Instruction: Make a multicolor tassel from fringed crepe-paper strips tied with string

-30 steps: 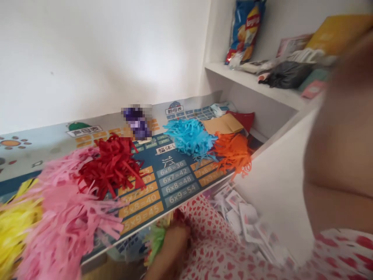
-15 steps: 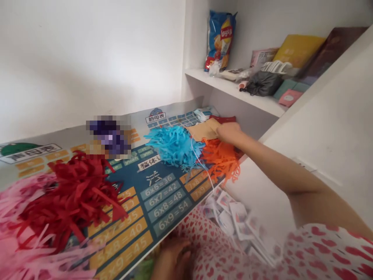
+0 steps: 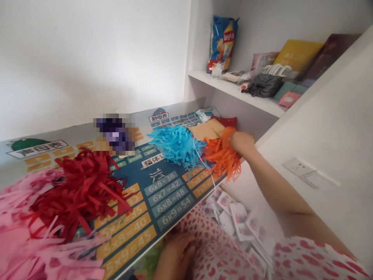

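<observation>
Soft light is brightening the white wall before me, while a grey shadow is crossing it. Under the shelf it is looking dimmer. The right hand is looking blurred; coarse squares are covering a purple item.

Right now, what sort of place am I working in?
Probably a room in a home, perhaps a study or craft corner: the table mat shows times tables, a blue fringed bundle and orange fringed bundle are there, and a white shelf holds a snack bag.
</observation>
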The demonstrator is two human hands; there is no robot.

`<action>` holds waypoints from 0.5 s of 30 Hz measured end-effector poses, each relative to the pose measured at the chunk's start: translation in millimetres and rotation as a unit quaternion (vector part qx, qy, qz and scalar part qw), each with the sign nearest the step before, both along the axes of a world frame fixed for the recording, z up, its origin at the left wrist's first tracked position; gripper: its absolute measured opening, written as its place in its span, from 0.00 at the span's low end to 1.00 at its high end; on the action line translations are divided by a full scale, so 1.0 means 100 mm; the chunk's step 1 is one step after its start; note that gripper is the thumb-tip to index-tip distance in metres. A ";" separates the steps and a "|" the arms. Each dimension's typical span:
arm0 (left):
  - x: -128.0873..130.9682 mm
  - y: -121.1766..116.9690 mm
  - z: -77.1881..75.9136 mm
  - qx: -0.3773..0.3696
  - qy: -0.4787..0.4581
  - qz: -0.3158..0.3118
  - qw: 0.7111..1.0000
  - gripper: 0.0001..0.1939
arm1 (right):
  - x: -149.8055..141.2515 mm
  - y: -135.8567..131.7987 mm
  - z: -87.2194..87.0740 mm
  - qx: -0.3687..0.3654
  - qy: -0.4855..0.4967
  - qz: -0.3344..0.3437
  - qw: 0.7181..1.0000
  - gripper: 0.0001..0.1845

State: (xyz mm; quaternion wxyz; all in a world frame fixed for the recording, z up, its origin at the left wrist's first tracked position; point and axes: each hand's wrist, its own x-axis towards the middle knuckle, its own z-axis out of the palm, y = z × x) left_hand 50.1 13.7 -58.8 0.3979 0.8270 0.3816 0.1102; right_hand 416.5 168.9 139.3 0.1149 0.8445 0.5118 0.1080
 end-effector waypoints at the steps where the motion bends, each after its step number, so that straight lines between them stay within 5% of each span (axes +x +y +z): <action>1: -0.01 -0.02 -0.02 0.005 0.005 0.007 1.000 0.14 | 0.01 -0.01 0.08 0.035 -0.015 -0.002 0.999 0.23; 6: -0.01 -0.02 -0.01 0.042 0.022 -0.006 0.999 0.15 | 0.06 -0.03 0.52 0.208 -0.070 0.036 0.975 0.23; 9: -0.03 0.04 0.17 0.095 -0.014 -0.010 0.995 0.14 | -0.16 -0.03 0.64 0.265 -0.063 0.110 0.956 0.20; 11: -0.11 0.08 0.39 0.152 -0.066 0.011 0.986 0.13 | -0.50 -0.07 0.57 0.253 -0.031 0.221 0.941 0.18; 13: -0.24 0.10 0.66 0.221 -0.118 0.050 0.967 0.12 | -0.95 -0.17 0.38 0.194 0.010 0.418 0.887 0.15; 15: -0.39 0.10 0.95 0.306 -0.137 0.090 0.938 0.12 | -1.44 -0.31 0.11 0.134 0.032 0.616 0.776 0.13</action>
